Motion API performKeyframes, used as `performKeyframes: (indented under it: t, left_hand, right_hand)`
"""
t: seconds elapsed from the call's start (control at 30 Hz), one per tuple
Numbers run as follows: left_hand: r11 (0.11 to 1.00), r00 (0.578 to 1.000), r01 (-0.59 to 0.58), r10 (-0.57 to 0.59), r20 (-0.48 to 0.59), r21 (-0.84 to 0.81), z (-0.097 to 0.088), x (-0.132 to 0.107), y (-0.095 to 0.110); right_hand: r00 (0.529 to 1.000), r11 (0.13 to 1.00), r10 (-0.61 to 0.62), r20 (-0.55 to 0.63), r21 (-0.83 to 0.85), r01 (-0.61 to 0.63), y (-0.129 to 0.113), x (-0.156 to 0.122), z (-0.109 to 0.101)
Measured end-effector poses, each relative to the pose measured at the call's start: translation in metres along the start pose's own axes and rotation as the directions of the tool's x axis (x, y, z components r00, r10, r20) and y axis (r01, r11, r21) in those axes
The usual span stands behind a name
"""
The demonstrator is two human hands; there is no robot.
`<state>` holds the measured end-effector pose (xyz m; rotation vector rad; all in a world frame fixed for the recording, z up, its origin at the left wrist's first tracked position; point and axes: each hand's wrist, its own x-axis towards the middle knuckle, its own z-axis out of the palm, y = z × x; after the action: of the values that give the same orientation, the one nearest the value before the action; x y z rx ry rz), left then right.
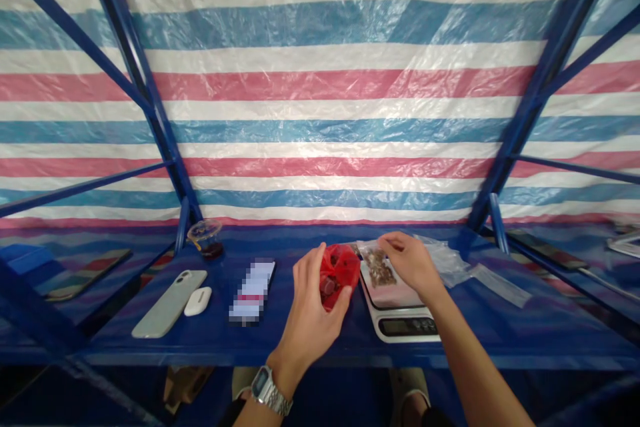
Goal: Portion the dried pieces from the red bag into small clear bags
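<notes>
The half-curled left hand [311,313] grasps a red translucent plastic bag [342,267] beside a flat white digital scale [407,326]; the right hand [409,263] pinches a clear plastic pouch of brown bits [379,269] over it.

My left hand [313,310] holds a bag [343,270] over the middle of the table [500,330]; just right of it sits the scale [395,327], a packet [379,269] over its plate, my right hand [410,263] at the packet's top; plastic sleeves [443,263] lie behind my right forearm; leftward come a lit phone [253,290], an earbud case [198,301], another phone [170,303]; a cup [207,240] stands behind these; a sheet [325,83] hangs beyond.
</notes>
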<state>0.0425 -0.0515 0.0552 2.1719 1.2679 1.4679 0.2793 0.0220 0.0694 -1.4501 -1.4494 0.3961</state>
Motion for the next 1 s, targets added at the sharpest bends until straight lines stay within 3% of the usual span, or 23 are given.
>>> performKeyframes:
  t: [0.1, 0.23, 0.37, 0.47, 0.7, 1.0]
  left_hand:
    - [0.999, 1.0, -0.004, 0.003, 0.023, 0.032, 0.002, 0.0, 0.001]
    - [1.0, 1.0, -0.001, 0.0, 0.029, 0.026, 0.01, 0.0, 0.004]
    - [0.999, 0.998, -0.048, 0.048, 0.031, 0.0, 0.02, -0.002, 0.009]
    - [0.995, 0.99, -0.095, 0.098, 0.105, -0.029, 0.027, -0.004, 0.013]
    - [0.988, 0.934, -0.154, 0.148, 0.326, -0.009, 0.034, -0.012, 0.018]
    - [0.987, 0.918, -0.159, 0.137, 0.372, 0.03, 0.031, -0.013, 0.018]
  right_hand:
    - [0.988, 0.955, 0.154, 0.031, -0.262, -0.141, 0.041, -0.003, -0.015]
    - [0.989, 0.899, 0.149, 0.021, -0.419, -0.126, 0.064, -0.011, -0.022]
    - [0.993, 0.896, 0.094, -0.072, -0.429, -0.116, 0.068, -0.011, -0.033]
    - [0.989, 0.901, 0.09, -0.118, -0.414, -0.131, 0.071, -0.01, -0.042]
    - [0.991, 0.918, 0.091, -0.097, -0.377, -0.122, 0.079, -0.016, -0.052]
    - [0.991, 0.923, 0.072, -0.115, -0.368, -0.11, 0.077, -0.018, -0.054]
